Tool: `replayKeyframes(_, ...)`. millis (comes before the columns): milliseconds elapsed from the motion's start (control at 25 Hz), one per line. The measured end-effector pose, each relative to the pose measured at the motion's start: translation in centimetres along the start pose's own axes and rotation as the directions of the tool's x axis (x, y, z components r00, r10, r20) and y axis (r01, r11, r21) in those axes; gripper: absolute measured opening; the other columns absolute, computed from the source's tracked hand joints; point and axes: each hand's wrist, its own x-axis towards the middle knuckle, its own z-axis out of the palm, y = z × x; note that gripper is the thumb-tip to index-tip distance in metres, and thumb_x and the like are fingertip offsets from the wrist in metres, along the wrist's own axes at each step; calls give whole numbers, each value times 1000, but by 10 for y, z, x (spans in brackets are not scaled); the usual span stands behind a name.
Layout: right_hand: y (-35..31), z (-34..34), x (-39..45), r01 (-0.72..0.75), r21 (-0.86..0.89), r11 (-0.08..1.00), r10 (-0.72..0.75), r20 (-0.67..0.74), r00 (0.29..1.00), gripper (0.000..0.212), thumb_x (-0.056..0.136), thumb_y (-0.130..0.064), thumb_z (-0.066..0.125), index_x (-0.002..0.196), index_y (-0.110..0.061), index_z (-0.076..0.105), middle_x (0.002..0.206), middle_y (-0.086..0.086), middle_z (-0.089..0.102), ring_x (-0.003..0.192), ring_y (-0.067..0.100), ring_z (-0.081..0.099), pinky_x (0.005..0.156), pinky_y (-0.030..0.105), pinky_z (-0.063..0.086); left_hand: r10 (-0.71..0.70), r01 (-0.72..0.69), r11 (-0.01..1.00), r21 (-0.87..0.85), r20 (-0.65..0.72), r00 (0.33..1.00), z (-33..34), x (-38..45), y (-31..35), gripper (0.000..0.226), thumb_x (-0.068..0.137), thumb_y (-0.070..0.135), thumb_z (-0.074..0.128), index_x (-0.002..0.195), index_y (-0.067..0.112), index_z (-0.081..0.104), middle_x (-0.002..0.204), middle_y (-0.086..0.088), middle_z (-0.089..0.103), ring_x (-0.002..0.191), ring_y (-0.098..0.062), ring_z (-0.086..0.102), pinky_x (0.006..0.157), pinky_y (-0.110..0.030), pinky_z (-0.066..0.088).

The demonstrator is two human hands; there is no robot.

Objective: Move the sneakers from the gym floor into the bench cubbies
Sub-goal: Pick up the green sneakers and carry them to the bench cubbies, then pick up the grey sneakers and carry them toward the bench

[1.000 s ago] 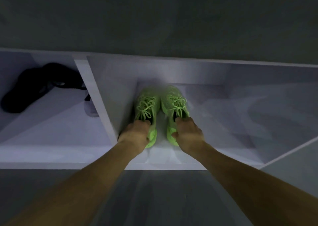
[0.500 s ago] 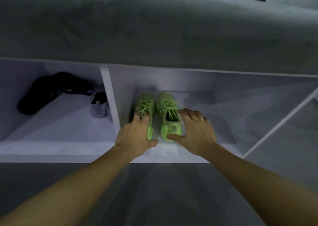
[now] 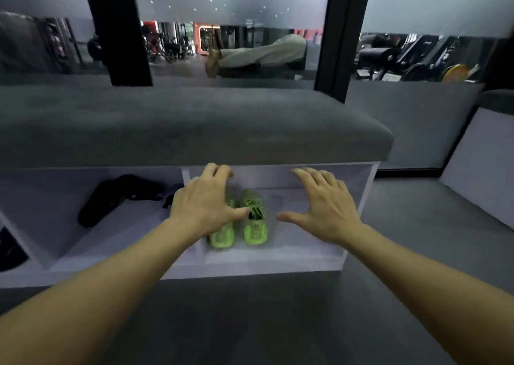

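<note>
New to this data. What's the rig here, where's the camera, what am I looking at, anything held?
There is no robot: a person works with bare hands, and one wide-angle camera on their head looks forward and down. The left hand and right hand are both spread open in front of a white bench cubby, holding nothing. A pair of green sneakers stands side by side in that cubby, heels towards the camera; the left hand partly covers the left shoe. The cubby to the left holds dark footwear, too dim to identify further. A grey cushion tops the bench, and glass behind it shows a gym.
</note>
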Motion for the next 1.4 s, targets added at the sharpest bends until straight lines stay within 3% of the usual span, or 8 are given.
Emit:
replayKeyframes(200, 25, -149, 89, 21, -30, 999, -25, -123, 992, 100, 63, -87, 45, 142, -29, 31, 144, -4, 40, 129, 21, 35, 102, 40, 33, 70, -66, 997, 29, -171, 983, -155, 67, 44, 76, 67, 68, 65, 128, 29, 41, 132, 6, 46, 107, -25, 57, 90, -40, 43)
replayKeyframes(400, 29, -373, 181, 39, -59, 997, -50, -203, 978, 101, 62, -91, 37, 143, -32, 27, 146, -6, 37, 131, 21, 32, 104, 41, 32, 114, -89, 991, 100, -290, 950, -386, 119, 92, 79, 65, 72, 64, 128, 29, 42, 132, 6, 47, 106, -23, 57, 90, -42, 44)
replayKeyframes(600, -1, -646, 217, 41, -86, 995, -64, -277, 959, 99, 61, -92, 38, 142, -35, 27, 145, -9, 37, 129, 20, 33, 103, 40, 30, 149, -90, 980, 178, -348, 926, -664, 115, 149, 82, 66, 77, 59, 131, 30, 40, 136, 9, 42, 108, -19, 56, 87, -39, 47)
replayKeyframes(840, -36, -879, 215, 66, -115, 991, -102, -336, 936, 102, 62, -90, 41, 145, -33, 23, 147, -7, 36, 131, 23, 32, 103, 43, 32, 149, -86, 983, 159, -440, 885, -879, 71, 218, 85, 63, 77, 60, 131, 30, 40, 136, 7, 44, 110, -20, 55, 91, -43, 46)
replayKeyframes(1040, -44, -981, 195, 111, -128, 986, -150, -354, 923, 100, 64, -88, 43, 144, -30, 23, 145, -4, 38, 127, 22, 35, 100, 42, 33, 125, -59, 987, 150, -480, 869, -968, 24, 264, 85, 63, 73, 65, 131, 27, 42, 135, 6, 46, 111, -20, 55, 93, -43, 45)
replayKeyframes(1400, -35, -998, 112, 197, -75, 978, -210, -264, 941, 109, 58, -95, 31, 145, -30, 23, 147, -5, 34, 130, 20, 31, 104, 42, 31, 7, 77, 976, 203, -382, 924, -971, -80, 314, 84, 64, 77, 61, 131, 30, 39, 139, 8, 43, 114, -18, 54, 95, -47, 40)
